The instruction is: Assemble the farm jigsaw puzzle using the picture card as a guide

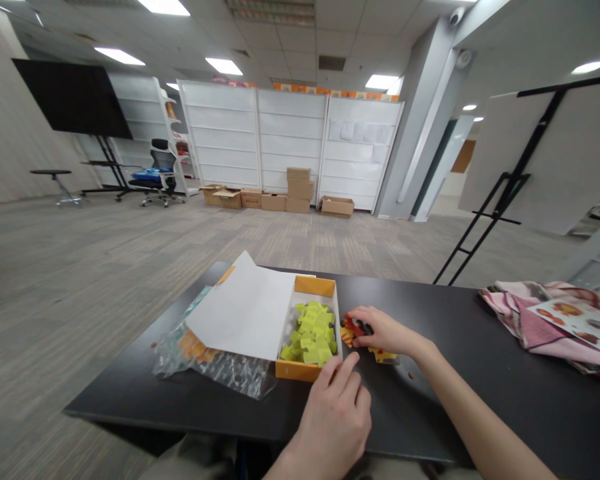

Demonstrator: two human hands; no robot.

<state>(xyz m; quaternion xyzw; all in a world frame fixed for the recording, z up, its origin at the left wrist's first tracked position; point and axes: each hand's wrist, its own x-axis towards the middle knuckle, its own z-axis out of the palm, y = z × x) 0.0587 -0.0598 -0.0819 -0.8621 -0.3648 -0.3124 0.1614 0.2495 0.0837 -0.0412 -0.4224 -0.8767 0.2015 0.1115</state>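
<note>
An orange cardboard box (307, 363) stands open on the black table (405, 407), filled with a heap of yellow-green jigsaw pieces (309, 333). A sheet of white paper (243, 307) lies over its left part, hiding that side. My right hand (385, 331) grips red-and-yellow jigsaw pieces (353, 330) just right of the box, and another yellow piece (383, 355) lies under my palm's edge. My left hand (335, 413) rests near the box's front right corner, its fingers apart and holding nothing.
A clear bubble-wrap bag (215, 357) lies left of the box. At the table's right end is pink patterned cloth (525, 320) under a printed picture sheet (575, 323). A black easel (500, 200) stands to the right; cardboard boxes (280, 197) sit by distant white shelves.
</note>
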